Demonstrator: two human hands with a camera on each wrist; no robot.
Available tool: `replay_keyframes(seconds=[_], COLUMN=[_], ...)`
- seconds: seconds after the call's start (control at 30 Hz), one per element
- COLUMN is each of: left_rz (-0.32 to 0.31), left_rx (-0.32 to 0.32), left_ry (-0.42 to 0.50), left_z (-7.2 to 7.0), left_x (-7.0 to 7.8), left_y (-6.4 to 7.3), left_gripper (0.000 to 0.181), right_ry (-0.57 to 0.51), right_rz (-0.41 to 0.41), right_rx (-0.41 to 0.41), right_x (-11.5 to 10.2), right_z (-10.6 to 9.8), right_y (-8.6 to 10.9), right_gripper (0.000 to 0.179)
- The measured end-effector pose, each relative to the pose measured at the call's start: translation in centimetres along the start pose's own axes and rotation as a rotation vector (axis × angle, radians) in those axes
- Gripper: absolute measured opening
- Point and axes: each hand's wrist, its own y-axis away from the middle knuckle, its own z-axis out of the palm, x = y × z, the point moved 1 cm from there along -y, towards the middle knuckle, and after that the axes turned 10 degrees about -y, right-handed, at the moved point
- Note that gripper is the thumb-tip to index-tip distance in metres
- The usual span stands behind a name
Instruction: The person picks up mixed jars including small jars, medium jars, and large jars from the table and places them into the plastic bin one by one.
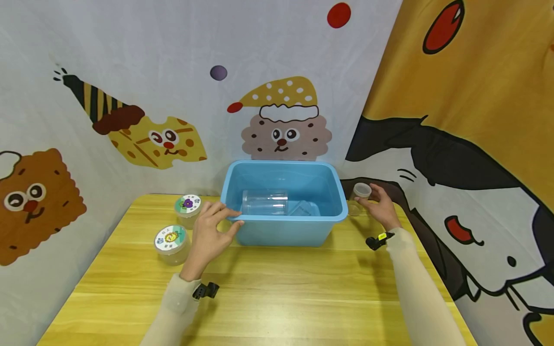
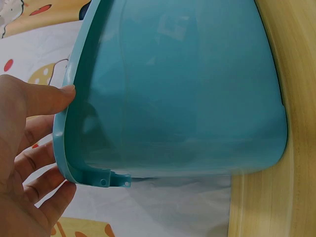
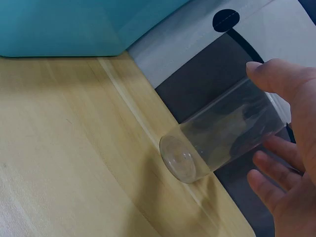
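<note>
A light blue plastic tub (image 1: 283,230) stands at the back of the table. My left hand (image 1: 211,235) holds its rim at the front left corner, thumb on one side of the rim and fingers on the other in the left wrist view. Just right of the tub, my right hand (image 1: 382,207) grips a clear plastic jar (image 3: 224,131) near its top, between thumb and fingers. The jar is upright, and its round top (image 1: 362,190) looks whitish. Inside the tub, a clear cylinder (image 1: 265,202) lies on its side, beside a smaller clear plastic piece (image 1: 302,208).
Two clear jars with printed lids stand left of the tub: one with a purple flower (image 1: 188,204), one nearer with a yellow sun-like picture (image 1: 170,239). A cartoon-printed cloth (image 1: 277,43) hangs close behind the wooden table (image 1: 285,298) and along its sides.
</note>
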Motion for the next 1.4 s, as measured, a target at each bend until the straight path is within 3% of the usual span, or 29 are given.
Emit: replay_keyframes(seconds=[0.43, 0.97, 1.4], left_rz=[0.018, 0.035, 0.035], left_rx=[0.025, 0.045, 0.047], left_ry=[0.006, -0.005, 0.004], left_z=[0.1, 0.3, 0.1], left_x=[0.0, 0.0, 0.0], left_y=[0.0, 0.0, 0.0], left_gripper=[0.023, 0.023, 0.024], right_ry=[-0.014, -0.014, -0.018], right_rz=[-0.027, -0.066, -0.078], right_rx=[-0.012, 0.028, 0.075], right_x=[0.0, 0.5, -0.7], right_z=[0.4, -0.3, -0.7], right_y=[-0.4, 0.2, 0.8], right_gripper=[0.074, 0.073, 0.072])
